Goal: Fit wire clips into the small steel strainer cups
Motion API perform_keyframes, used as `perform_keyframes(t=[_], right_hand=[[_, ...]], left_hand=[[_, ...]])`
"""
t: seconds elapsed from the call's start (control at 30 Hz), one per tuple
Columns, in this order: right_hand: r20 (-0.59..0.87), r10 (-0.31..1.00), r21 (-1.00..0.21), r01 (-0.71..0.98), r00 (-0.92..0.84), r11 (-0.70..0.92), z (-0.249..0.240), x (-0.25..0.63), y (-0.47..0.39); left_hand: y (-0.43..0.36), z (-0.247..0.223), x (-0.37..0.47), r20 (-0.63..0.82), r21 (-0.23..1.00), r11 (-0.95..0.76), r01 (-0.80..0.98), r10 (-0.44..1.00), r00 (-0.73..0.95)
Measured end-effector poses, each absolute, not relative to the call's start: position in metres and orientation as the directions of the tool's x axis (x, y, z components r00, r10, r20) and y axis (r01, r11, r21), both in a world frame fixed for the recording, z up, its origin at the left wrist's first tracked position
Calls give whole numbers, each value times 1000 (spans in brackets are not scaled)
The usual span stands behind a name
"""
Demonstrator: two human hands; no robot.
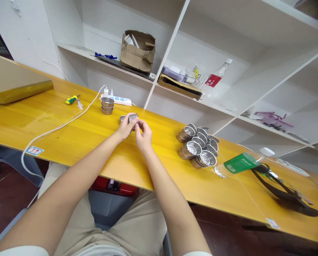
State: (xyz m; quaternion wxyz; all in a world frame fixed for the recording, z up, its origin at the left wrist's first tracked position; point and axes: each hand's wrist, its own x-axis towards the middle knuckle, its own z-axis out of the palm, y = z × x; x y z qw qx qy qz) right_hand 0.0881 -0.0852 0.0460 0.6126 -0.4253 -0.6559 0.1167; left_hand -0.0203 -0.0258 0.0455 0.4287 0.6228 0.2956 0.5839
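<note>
Both hands meet over the middle of the yellow table. My left hand (126,127) is closed on a small perforated metal cup (132,117), its holes facing up. My right hand (143,134) touches the same cup from the right, fingers bent and pressed together at its edge. Just behind my left hand another metal cup (122,118) stands on the table, partly hidden. To the left is a short stack of perforated cups (107,106). Several more stacked cups (198,145), many tilted, form a cluster to the right of my hands.
A green-labelled bottle (241,163) lies tilted beside a black strapped object (284,192) at the right. Behind the left stack is a power strip (120,100); its white cable (60,127) crosses the table. A screwdriver (71,100) and cardboard box (20,83) are further left.
</note>
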Motion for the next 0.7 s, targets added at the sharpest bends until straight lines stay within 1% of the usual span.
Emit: perform_keyframes(t=[0.07,0.2,0.3,0.4,0.53,0.7], right_hand=[[724,683,-648,436,97,625,47,87,-87],[688,714,-685,438,128,582,49,87,-90],[630,759,-760,331,163,560,50,87,-90],[563,807,-823,207,176,529,52,90,-88],[502,849,-865,99,164,492,54,93,-84],[435,882,-896,-15,180,444,54,90,-81]], left_hand=[[-23,44,-20,456,886,-431,-172,877,150],[-25,49,-25,496,868,-488,-89,860,122],[-30,53,-28,514,857,-515,-22,851,109],[-34,54,-27,516,853,-521,4,846,132],[-37,52,-24,510,855,-517,24,849,136],[-35,53,-23,534,844,-536,16,843,60]])
